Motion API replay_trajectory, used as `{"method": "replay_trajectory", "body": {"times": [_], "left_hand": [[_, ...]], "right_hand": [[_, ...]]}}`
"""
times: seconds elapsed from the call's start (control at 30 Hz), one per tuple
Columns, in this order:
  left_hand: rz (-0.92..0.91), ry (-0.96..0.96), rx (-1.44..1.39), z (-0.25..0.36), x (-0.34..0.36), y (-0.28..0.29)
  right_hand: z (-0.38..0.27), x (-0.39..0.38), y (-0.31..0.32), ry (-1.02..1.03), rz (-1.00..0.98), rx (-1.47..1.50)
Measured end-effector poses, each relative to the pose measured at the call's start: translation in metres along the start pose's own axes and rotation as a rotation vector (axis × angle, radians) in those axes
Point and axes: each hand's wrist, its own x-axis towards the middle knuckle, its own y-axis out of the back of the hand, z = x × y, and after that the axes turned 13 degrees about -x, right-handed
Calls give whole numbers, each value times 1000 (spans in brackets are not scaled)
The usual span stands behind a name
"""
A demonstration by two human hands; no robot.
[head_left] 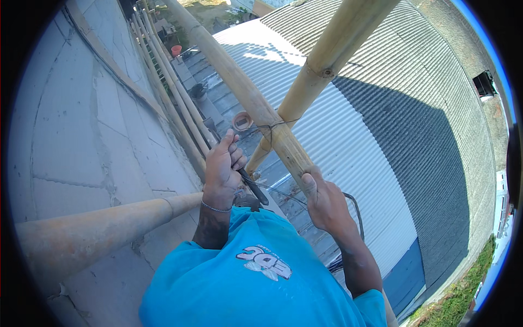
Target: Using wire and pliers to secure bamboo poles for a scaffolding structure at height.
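Note:
My left hand (222,163) is closed in a fist, its thumb pointing up, left of the pole crossing. A dark rod-like piece (256,191) shows below its fingers; whether the fist grips it is hidden. With the thumb on top, my right hand (327,201) wraps the near end of a bamboo pole (229,60). Dark tie wire (271,125) is wound where this pole crosses a thicker bamboo pole (321,65). Thin wire (286,195) runs between my hands, and a dark bent strand (357,212) curves beside my right wrist.
A grey panelled wall (81,136) rises on my left, with a horizontal bamboo pole (109,229) across it. Several long poles (174,82) run along the wall. Far below lie corrugated roofs (348,158), a round pot (242,121) and a red bucket (176,50).

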Motion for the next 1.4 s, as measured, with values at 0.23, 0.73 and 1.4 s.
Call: {"method": "replay_trajectory", "body": {"times": [0.23, 0.73, 1.4], "left_hand": [[-4, 7, -15, 1, 0, -4], [-8, 158, 188, 14, 9, 17], [-302, 102, 533, 9, 7, 26]], "right_hand": [[5, 5, -15, 311, -210, -323], [-75, 67, -25, 1567, 403, 94], [-61, 44, -78, 96, 15, 1023]]}}
